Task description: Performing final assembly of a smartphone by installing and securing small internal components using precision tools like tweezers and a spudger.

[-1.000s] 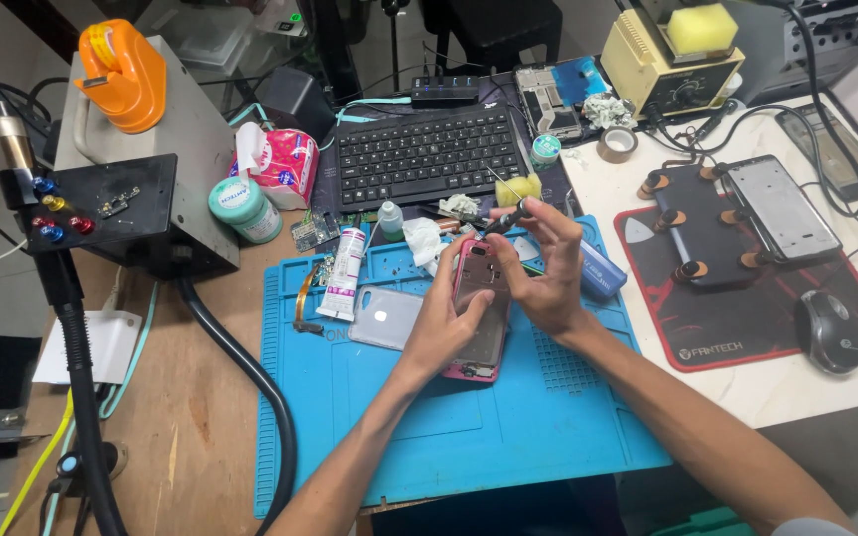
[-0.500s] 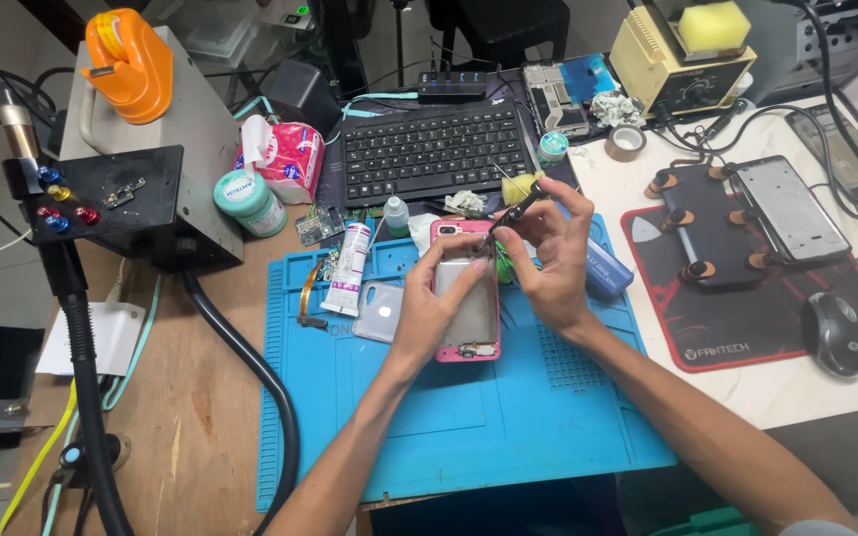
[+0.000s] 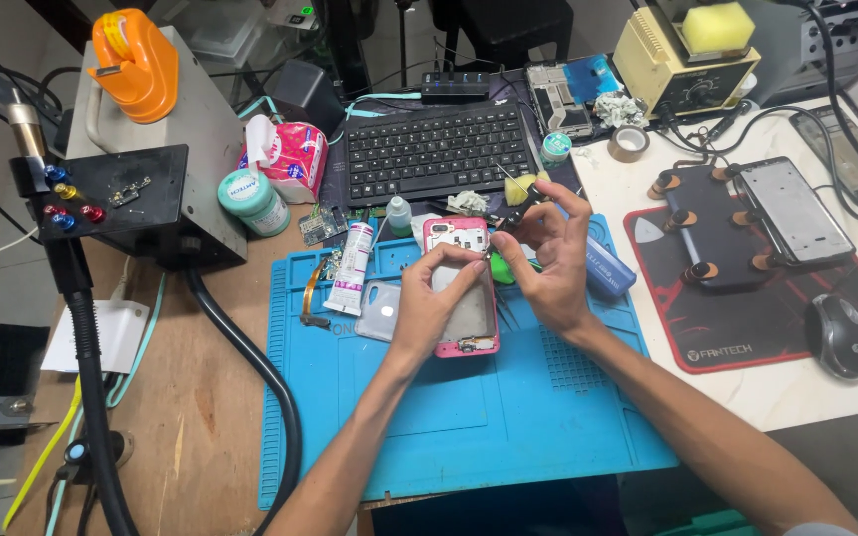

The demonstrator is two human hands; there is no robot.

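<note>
A pink-framed opened phone (image 3: 469,318) lies on the blue work mat (image 3: 449,417). My left hand (image 3: 432,303) rests on it and holds it down, fingertips near its upper part. My right hand (image 3: 548,253) sits just right of the phone's top and grips a thin tool with a yellow handle (image 3: 518,187), its tip close to the phone's upper edge. A grey phone back cover (image 3: 379,310) and a white tube (image 3: 353,268) lie left of my left hand.
A black keyboard (image 3: 434,149) stands behind the mat. A grey station with an orange tape holder (image 3: 136,65) and a black hose (image 3: 250,367) is at the left. A red-edged mat (image 3: 757,298) with a phone clamp (image 3: 717,223) and a mouse (image 3: 841,335) lies right.
The phone has shifted a little lower on the mat under my left hand. My right hand stayed at the phone's top with the tool.
</note>
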